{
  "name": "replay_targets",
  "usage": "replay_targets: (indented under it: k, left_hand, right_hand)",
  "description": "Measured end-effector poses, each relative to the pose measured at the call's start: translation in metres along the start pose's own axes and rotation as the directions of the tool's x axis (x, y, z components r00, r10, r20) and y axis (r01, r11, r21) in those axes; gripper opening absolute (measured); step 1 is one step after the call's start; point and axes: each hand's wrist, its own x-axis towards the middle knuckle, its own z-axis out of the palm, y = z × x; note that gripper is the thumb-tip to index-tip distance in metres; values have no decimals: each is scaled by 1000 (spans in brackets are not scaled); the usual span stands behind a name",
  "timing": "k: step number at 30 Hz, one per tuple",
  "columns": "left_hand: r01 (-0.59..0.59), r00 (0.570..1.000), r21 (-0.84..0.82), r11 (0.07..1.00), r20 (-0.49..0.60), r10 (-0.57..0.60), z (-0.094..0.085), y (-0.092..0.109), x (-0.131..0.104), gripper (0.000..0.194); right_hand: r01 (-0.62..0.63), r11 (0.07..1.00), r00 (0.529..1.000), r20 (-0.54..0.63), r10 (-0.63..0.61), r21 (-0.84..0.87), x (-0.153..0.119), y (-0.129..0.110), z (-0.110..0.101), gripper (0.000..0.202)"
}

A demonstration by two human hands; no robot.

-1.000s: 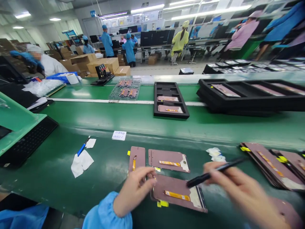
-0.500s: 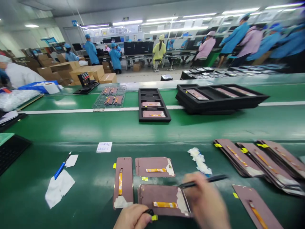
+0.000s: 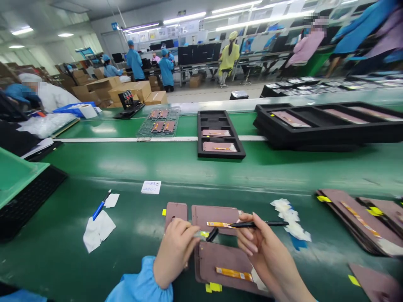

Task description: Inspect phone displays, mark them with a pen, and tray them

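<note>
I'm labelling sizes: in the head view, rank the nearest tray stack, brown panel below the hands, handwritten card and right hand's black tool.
1. Tray stack
2. Brown panel, partly hidden by the right hand
3. Handwritten card and black tool, unranked: tool longer but thinner

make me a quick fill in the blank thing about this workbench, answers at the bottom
1. The slim black pen-shaped tool is in the person's ____ hand.
2. The blue pen with a white tip lies to the ____ of the white handwritten label.
3. In the narrow black tray, ____ compartments show pinkish-brown panels.
4. The clear plastic tray holds ____ small pinkish-brown pieces.

Missing words: right; left; two; four
</note>
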Motion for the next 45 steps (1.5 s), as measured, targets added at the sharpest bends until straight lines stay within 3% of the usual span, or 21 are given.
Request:
replay_targets:
  k: [4,8,11,14,24,37,45]
  left_hand:
    - [19,990,81,997,-143,-8,-22,-41,-15,12]
    - [25,991,148,989,-131,-5,-24,-65,-16,14]
    - [63,990,115,991,-129,-48,-18,-69,-15,17]
    - [133,984,27,991,-124,-129,-15,-69,-16,19]
    - [240,966,-107,965,-74,-249,-10,-68,-19,19]
    - [246,965,-114,963,-68,-255,-6,-67,-21,20]
    - [245,965,-108,964,-66,-253,-10,-65,-19,20]
  right_hand:
    - [-57,988,996,61,66,-145,9,21,24,47]
    - [125,910,986,150,-70,-394,21,52,48,43]
    - [320,738,945,262,-198,-594,31,72,56,36]
    - [432,570,900,373,-225,-699,41,88,56,27]
    - [521,279,852,469,-234,-807,59,110,35,25]
    - [612,192,787,569,-237,-767,60,109,34,19]
    - [615,176,783,569,-250,-769,58,108,36,19]
